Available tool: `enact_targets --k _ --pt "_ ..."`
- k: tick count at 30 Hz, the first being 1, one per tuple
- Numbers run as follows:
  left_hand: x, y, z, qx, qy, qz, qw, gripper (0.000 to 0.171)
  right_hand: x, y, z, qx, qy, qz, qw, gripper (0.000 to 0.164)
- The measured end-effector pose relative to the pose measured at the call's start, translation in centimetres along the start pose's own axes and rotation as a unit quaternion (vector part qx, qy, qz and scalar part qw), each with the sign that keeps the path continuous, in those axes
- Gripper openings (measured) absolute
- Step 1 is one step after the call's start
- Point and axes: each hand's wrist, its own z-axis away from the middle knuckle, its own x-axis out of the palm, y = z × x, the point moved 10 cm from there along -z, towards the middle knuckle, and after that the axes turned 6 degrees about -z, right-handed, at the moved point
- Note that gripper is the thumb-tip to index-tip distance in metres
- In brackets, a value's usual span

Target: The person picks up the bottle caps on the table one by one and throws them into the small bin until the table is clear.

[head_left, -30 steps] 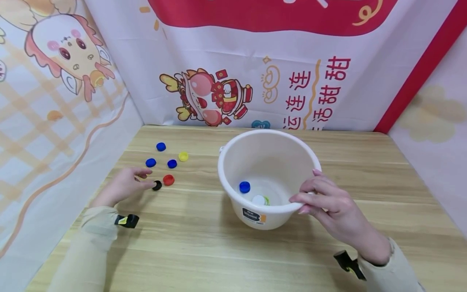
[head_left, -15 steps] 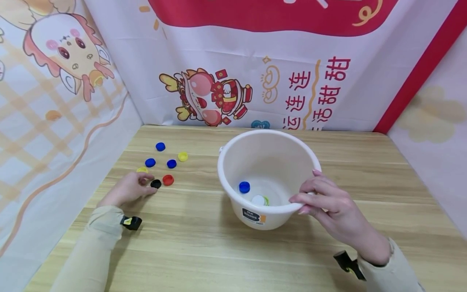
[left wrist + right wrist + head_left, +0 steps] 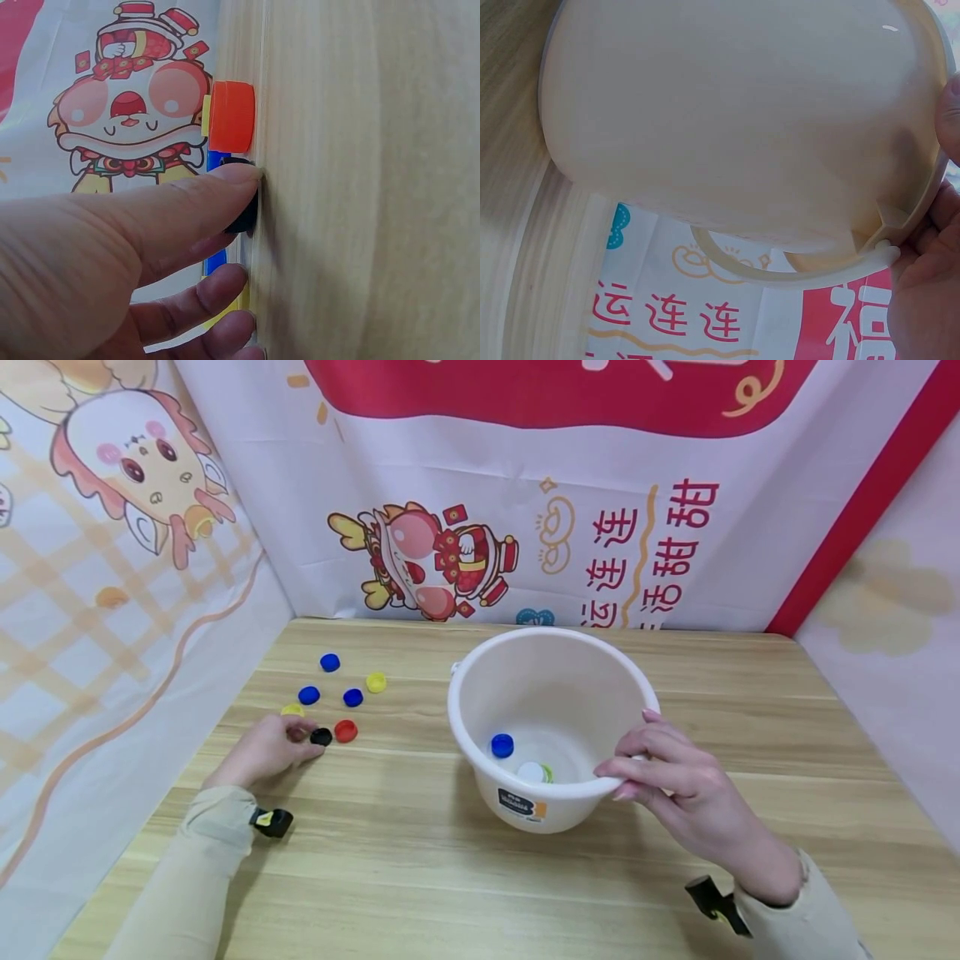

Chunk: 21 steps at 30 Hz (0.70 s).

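Note:
My left hand (image 3: 262, 750) pinches a black bottle cap (image 3: 321, 737) between thumb and index finger, low over the table at the left. In the left wrist view the thumb (image 3: 172, 206) covers part of that black cap (image 3: 244, 216), while the other fingers are bent loosely below. A red cap (image 3: 346, 731) lies just right of the black one. My right hand (image 3: 690, 785) grips the rim of a white bucket (image 3: 573, 812) on its right side. Inside the bucket lie a blue cap (image 3: 502, 745) and a white cap (image 3: 532, 772) with something green beside it.
Blue caps (image 3: 330, 662) and a yellow cap (image 3: 376, 682) lie beyond the left hand. Another yellow cap (image 3: 292, 710) is partly hidden by it. The wooden table (image 3: 420, 877) ends at a printed backdrop (image 3: 300, 510). A handle (image 3: 810, 280) hangs from the bucket.
My left hand has shifted slightly right and closed in around the black cap, uncovering a yellow cap behind it. The right hand and bucket have stayed in place.

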Motion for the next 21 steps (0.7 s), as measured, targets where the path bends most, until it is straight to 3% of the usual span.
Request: enact_targets --k 11,21 --pt "0.1 0.3 0.0 0.002 0.000 0.003 1.0000 0.057 0.1 0.0 0.0 -0.002 0.000 -0.002 1.000 0.030" --pt "-1.8 0.0 1.3 -0.021 0.029 0.047 0.9982 0.054 0.1 0.0 0.0 0.003 0.001 -0.002 1.000 0.030"
